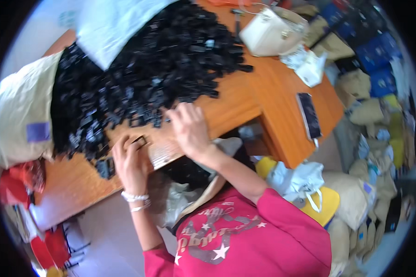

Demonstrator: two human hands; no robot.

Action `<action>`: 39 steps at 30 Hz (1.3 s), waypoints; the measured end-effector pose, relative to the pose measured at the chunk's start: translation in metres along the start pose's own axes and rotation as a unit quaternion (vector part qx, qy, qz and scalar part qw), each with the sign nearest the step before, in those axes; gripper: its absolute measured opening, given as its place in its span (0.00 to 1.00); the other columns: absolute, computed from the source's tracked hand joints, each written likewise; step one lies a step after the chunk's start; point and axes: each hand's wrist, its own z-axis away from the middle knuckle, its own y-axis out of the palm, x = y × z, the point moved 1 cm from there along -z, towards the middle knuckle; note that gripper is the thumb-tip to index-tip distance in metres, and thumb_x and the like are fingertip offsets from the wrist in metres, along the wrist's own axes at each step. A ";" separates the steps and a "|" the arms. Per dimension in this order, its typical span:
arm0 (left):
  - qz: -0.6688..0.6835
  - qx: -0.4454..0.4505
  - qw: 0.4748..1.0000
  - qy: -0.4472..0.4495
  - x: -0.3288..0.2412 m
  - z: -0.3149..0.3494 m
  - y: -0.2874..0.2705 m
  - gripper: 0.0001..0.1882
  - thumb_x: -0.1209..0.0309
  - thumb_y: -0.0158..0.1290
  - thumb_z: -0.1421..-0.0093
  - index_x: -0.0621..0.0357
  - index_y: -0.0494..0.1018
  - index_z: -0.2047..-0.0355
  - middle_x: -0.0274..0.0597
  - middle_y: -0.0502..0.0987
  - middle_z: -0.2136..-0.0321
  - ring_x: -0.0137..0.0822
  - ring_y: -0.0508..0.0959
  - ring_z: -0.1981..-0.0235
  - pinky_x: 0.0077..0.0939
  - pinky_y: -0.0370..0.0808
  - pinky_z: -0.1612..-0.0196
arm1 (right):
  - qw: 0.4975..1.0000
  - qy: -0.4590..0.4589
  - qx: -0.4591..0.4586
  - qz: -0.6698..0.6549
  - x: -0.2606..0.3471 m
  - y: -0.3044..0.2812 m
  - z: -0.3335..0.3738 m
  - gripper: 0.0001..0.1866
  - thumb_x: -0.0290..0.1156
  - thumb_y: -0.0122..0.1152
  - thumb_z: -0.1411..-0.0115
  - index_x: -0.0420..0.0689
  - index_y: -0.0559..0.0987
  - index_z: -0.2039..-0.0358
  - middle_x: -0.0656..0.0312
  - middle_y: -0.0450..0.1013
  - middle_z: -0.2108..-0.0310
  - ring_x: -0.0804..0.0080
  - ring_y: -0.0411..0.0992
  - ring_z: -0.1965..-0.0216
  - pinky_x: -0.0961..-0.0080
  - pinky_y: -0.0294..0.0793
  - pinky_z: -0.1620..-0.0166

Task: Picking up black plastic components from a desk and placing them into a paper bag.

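Observation:
A broad heap of small black plastic parts (166, 64) covers the far side of the orange wooden desk (235, 99). My left hand (130, 159) is at the desk's near edge, its thumb and fingers closed round one small black plastic part (140, 140). To the right, my right hand (189, 129) is at the near border of the heap, fingers bent down by the loose parts; whatever lies under its fingertips is hidden. Below the desk edge, between my forearms, an open sack (212, 189) has black parts inside and clear plastic by its mouth.
A tan sack (25, 111) lies at the left with its mouth at the heap, and a white sack (108, 27) overlies the back. A cream handbag (268, 32), crumpled white packaging (309, 69) and a phone (308, 115) sit on the right. Filled sacks (351, 198) crowd the floor.

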 end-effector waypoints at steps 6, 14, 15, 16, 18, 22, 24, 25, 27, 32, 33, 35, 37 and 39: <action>0.243 0.016 0.950 -0.197 -0.020 0.017 0.005 0.11 0.80 0.55 0.45 0.64 0.71 0.60 0.44 0.77 0.67 0.33 0.77 0.70 0.23 0.73 0.65 | 1.000 0.017 -0.023 -0.011 -0.002 -0.007 0.008 0.11 0.28 0.59 0.49 0.41 0.70 0.67 0.55 0.66 0.62 0.59 0.64 0.57 0.63 0.62 0.55; 0.394 0.088 0.878 -0.259 -0.018 0.022 0.011 0.16 0.85 0.56 0.47 0.68 0.71 0.57 0.41 0.73 0.67 0.28 0.75 0.73 0.18 0.74 0.66 | 0.932 0.031 -0.045 -0.358 0.001 -0.018 0.022 0.15 0.25 0.68 0.52 0.42 0.69 0.69 0.58 0.67 0.74 0.61 0.68 0.72 0.66 0.68 0.67; 0.451 0.100 0.828 -0.318 -0.023 0.019 0.010 0.15 0.85 0.57 0.47 0.68 0.72 0.58 0.38 0.73 0.70 0.26 0.73 0.76 0.16 0.73 0.70 | 0.926 0.036 0.009 -0.377 0.006 -0.023 0.024 0.15 0.24 0.67 0.52 0.41 0.70 0.67 0.57 0.68 0.73 0.60 0.69 0.70 0.66 0.69 0.66; 0.451 0.101 0.828 -0.317 -0.024 0.018 0.007 0.15 0.85 0.57 0.47 0.68 0.72 0.58 0.38 0.73 0.70 0.26 0.73 0.76 0.16 0.73 0.70 | 0.917 0.001 0.022 -0.399 0.009 -0.026 0.025 0.14 0.22 0.67 0.53 0.39 0.72 0.67 0.57 0.70 0.71 0.60 0.71 0.68 0.66 0.70 0.64; 0.412 0.162 0.838 -0.318 -0.023 0.019 0.003 0.14 0.85 0.56 0.47 0.68 0.72 0.58 0.36 0.74 0.75 0.24 0.73 0.81 0.14 0.72 0.78 | 0.910 -0.049 0.013 -0.412 0.011 -0.022 0.028 0.12 0.21 0.65 0.53 0.38 0.74 0.67 0.56 0.71 0.69 0.59 0.71 0.66 0.65 0.72 0.61; 0.466 0.215 0.800 -0.311 -0.017 0.020 0.000 0.10 0.80 0.53 0.43 0.70 0.72 0.60 0.40 0.76 0.77 0.25 0.74 0.82 0.15 0.69 0.81 | 0.906 -0.059 0.021 -0.418 0.014 -0.025 0.030 0.10 0.20 0.64 0.53 0.37 0.76 0.68 0.55 0.74 0.66 0.59 0.72 0.63 0.66 0.73 0.58; 0.470 0.228 0.789 -0.322 -0.018 0.018 -0.006 0.11 0.80 0.52 0.41 0.72 0.71 0.58 0.42 0.76 0.77 0.28 0.76 0.81 0.17 0.72 0.79 | 0.918 -0.087 -0.001 -0.387 0.018 -0.030 0.030 0.09 0.21 0.64 0.52 0.37 0.77 0.68 0.56 0.74 0.66 0.59 0.72 0.63 0.67 0.72 0.58; 0.475 0.240 0.779 -0.332 -0.018 0.018 -0.008 0.13 0.80 0.51 0.40 0.74 0.70 0.56 0.43 0.77 0.76 0.30 0.77 0.81 0.18 0.75 0.77 | 0.917 -0.087 0.000 -0.390 0.018 -0.029 0.031 0.09 0.21 0.64 0.52 0.37 0.77 0.68 0.56 0.74 0.66 0.59 0.72 0.63 0.67 0.72 0.58; 0.483 0.204 0.780 -0.342 -0.022 0.021 -0.009 0.14 0.80 0.49 0.39 0.74 0.68 0.54 0.44 0.77 0.75 0.31 0.78 0.79 0.20 0.76 0.74 | 0.901 -0.096 0.029 -0.421 0.021 -0.028 0.032 0.13 0.21 0.65 0.54 0.38 0.78 0.65 0.57 0.74 0.61 0.62 0.72 0.59 0.68 0.73 0.55; 0.412 0.137 0.873 -0.224 -0.037 0.026 -0.008 0.20 0.86 0.47 0.42 0.66 0.67 0.48 0.44 0.77 0.66 0.28 0.78 0.74 0.19 0.76 0.69 | 0.807 0.189 0.134 -0.543 0.029 -0.038 0.032 0.18 0.21 0.61 0.45 0.40 0.76 0.52 0.57 0.73 0.55 0.71 0.73 0.58 0.76 0.74 0.55; 0.411 0.127 0.878 -0.210 -0.041 0.025 -0.006 0.20 0.87 0.46 0.42 0.65 0.68 0.48 0.44 0.77 0.66 0.27 0.78 0.75 0.18 0.75 0.70 | 0.813 0.178 0.121 -0.541 0.026 -0.033 0.037 0.18 0.19 0.59 0.44 0.38 0.75 0.52 0.57 0.73 0.55 0.74 0.73 0.59 0.78 0.75 0.56; 0.401 0.114 0.886 -0.203 -0.045 0.025 -0.004 0.20 0.86 0.47 0.43 0.63 0.69 0.49 0.42 0.77 0.66 0.25 0.76 0.78 0.18 0.74 0.73 | 0.788 0.191 0.111 -0.575 0.023 -0.033 0.038 0.16 0.18 0.60 0.45 0.36 0.75 0.54 0.57 0.73 0.57 0.72 0.73 0.58 0.78 0.74 0.55; 0.335 0.109 0.917 -0.187 -0.048 0.027 -0.005 0.19 0.84 0.49 0.43 0.61 0.70 0.50 0.45 0.78 0.65 0.26 0.76 0.81 0.19 0.73 0.74 | 0.865 0.127 0.089 -0.478 0.023 -0.031 0.036 0.15 0.18 0.60 0.46 0.36 0.76 0.56 0.56 0.74 0.59 0.70 0.74 0.59 0.78 0.73 0.56; 0.316 0.087 0.926 -0.186 -0.050 0.030 -0.009 0.19 0.83 0.50 0.43 0.61 0.70 0.50 0.44 0.78 0.64 0.28 0.76 0.81 0.19 0.73 0.75 | 0.857 0.120 0.099 -0.492 0.026 -0.035 0.032 0.14 0.18 0.61 0.47 0.37 0.77 0.59 0.56 0.74 0.62 0.70 0.74 0.61 0.79 0.74 0.60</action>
